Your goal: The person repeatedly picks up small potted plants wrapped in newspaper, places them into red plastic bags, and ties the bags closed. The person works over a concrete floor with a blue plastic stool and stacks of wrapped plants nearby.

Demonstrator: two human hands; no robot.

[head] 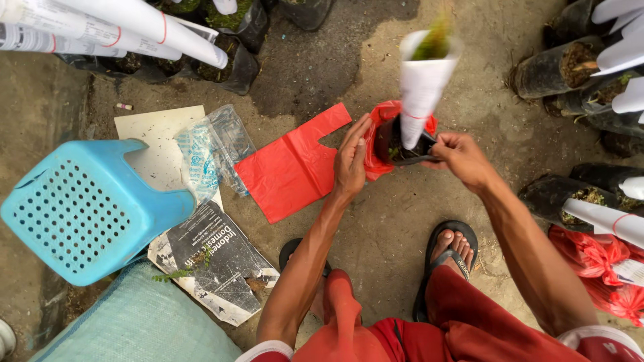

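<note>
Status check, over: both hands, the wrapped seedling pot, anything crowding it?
Left hand on red bag. Right hand pinching the black pot rim. Paper-wrapped seedling upright. Spare red bag lies beside, apart.
</note>
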